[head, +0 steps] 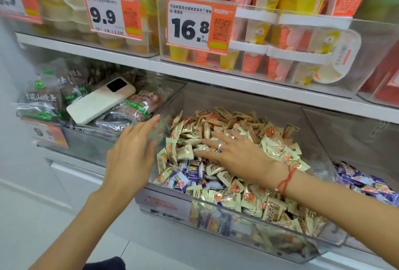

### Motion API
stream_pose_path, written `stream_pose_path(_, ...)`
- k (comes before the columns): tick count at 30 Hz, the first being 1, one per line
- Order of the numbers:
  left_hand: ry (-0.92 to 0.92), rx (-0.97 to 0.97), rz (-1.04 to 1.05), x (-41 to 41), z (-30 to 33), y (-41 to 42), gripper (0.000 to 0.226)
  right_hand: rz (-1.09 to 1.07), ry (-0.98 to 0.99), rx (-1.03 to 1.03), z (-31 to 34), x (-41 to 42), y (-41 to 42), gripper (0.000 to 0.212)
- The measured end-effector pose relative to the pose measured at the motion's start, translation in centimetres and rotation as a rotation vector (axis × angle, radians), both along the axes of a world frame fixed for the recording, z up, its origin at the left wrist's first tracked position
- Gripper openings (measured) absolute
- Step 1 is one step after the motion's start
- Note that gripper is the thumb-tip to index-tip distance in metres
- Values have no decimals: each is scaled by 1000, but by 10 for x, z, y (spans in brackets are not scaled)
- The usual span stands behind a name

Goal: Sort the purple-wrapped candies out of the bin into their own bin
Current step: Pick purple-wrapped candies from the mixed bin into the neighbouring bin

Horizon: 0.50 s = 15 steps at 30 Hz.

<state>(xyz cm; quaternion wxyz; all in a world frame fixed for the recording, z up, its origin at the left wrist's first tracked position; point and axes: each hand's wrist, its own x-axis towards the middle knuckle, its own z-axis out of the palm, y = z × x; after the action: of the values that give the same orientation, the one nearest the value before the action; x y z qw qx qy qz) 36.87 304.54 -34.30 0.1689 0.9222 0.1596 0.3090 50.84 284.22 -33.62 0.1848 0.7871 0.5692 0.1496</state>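
Note:
A clear plastic bin [216, 211] on the lower shelf is heaped with cream-and-orange wrapped candies [237, 131]. Several purple-wrapped candies [194, 172] lie mixed in near its front left. My right hand [233, 153] lies flat on the heap with its fingers spread, fingertips touching wrappers just above the purple ones. My left hand [133, 150] stands edge-on with straight fingers against the bin's left wall. To the right, a second bin holds purple-wrapped candies [367, 185].
A white phone [97, 101] lies on dark snack packets [54, 94] in the bin to the left. The shelf above carries clear boxes of cups [291, 38] with price tags 9.9 and 16.8 [194, 25]. White floor lies below.

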Motion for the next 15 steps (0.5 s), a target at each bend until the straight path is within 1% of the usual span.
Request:
stream_pose_path(5, 12, 44, 12, -1, 1, -1, 54, -245, 55, 57, 24, 3, -29, 73)
stream_pose_path(6, 11, 95, 15, 0, 2, 1, 54, -283, 69, 41, 27, 5, -34, 70)
stream_pose_path(7, -3, 185, 12, 0, 4, 1, 53, -314, 103, 26, 30, 6, -38, 65)
stream_pose_path(9, -112, 385, -38, 6, 10, -3, 44, -357, 215, 38, 33, 11, -42, 53)
stream_pose_path(10, -146, 451, -106, 10, 13, -8, 37, -376, 277, 62, 34, 15, -43, 50)
stream_pose_path(11, -108, 467, -222, 12, 18, -15, 31, -394, 340, 89, 35, 18, -44, 48)
stream_pose_path(12, 2, 423, -349, 16, 20, -23, 26, -407, 411, 120, 37, 20, -45, 46)
stream_pose_path(13, 183, 340, -443, 23, 18, -29, 25, -414, 473, 152, 38, 20, -47, 45)
stream_pose_path(14, 404, 280, -493, 31, 13, -33, 31, -415, 525, 181, 37, 20, -49, 44)
stream_pose_path(15, 588, 287, -523, 41, 8, -35, 40, -411, 561, 204, 36, 18, -51, 44)
